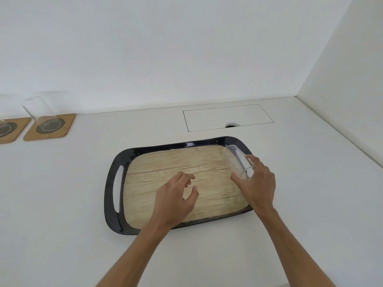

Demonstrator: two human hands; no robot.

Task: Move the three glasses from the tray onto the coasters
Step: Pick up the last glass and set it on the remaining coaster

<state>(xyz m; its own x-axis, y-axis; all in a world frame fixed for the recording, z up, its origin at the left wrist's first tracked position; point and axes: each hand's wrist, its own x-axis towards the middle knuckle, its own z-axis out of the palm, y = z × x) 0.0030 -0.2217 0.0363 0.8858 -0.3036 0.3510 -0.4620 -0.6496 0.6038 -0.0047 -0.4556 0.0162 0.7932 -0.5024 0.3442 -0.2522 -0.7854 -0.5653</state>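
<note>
A dark-rimmed tray (pixel 110 183) with a wood-look floor lies in the middle of the white counter. At its right end stands a clear glass (pixel 238 157), and my right hand (pixel 256 183) is closed around its lower part. My left hand (pixel 176 197) hovers over the tray's middle, fingers loosely curled and apart, holding nothing. At the far left, a second clear glass (pixel 39 111) stands on a wooden coaster (pixel 66 126). Another coaster (pixel 17 126) at the left edge carries a glass base, mostly cut off by the frame.
A rectangular flush panel (pixel 228 117) with a small dark hole is set into the counter behind the tray. White walls close the back and the right side, meeting in a corner at the far right.
</note>
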